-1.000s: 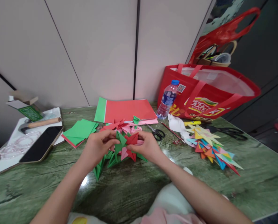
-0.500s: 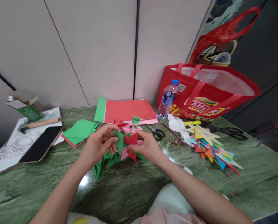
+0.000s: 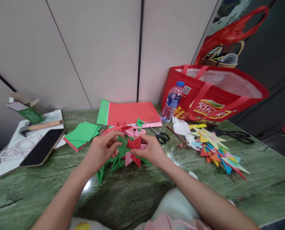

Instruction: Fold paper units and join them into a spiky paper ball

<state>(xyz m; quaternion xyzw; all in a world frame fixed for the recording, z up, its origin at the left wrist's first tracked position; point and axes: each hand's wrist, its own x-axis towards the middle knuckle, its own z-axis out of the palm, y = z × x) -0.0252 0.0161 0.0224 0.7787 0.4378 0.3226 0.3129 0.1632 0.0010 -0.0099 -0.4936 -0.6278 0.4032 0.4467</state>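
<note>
Both my hands meet over the middle of the green marble table [image 3: 137,198]. My left hand [image 3: 103,150] pinches a folded green paper piece [image 3: 122,147] against a spiky paper assembly. My right hand [image 3: 151,150] grips that assembly, a red folded point [image 3: 134,143] showing between its fingers. Below the hands lies a heap of green, pink and red folded pieces [image 3: 116,163].
Red and green sheets [image 3: 128,112] lie at the back, green squares [image 3: 83,132] to the left. A phone [image 3: 43,147], hammer [image 3: 40,126] and small box [image 3: 25,108] sit far left. Scissors [image 3: 161,136], a water bottle [image 3: 172,101], a red tote bag [image 3: 216,95] and multicoloured folded pieces [image 3: 216,151] are to the right.
My left hand turned the green piece and pressed it closer against the red point held by my right hand. Nothing else on the table has moved.
</note>
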